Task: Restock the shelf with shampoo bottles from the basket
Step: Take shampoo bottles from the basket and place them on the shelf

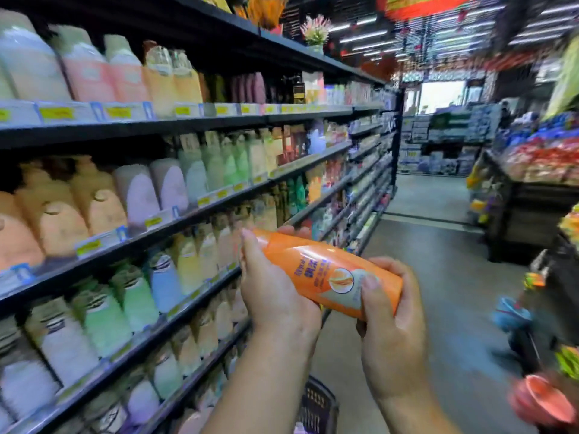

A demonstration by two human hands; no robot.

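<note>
Store aisle runs ahead of us, smeared by motion. Nearest, at the bottom edge between our forearms, the rim of a dark basket [319, 405] shows. Above it we hold an orange bottle [316, 264] crosswise in front of us, tilted so that its left end is higher and just beside the shelf [194, 216]. Our left hand [275, 286] wraps that upper end, thumb up the near side and fingertips curling over the top. Our right hand [388, 311] grips the lower end, thumb pressed on the label. To the left, the shelf's tiers are packed with rows of pastel bottles behind yellow price tags. Grey floor [438, 277] stretches past a display [548, 161] of bright packets on the right towards a lit doorway [441, 95].
</note>
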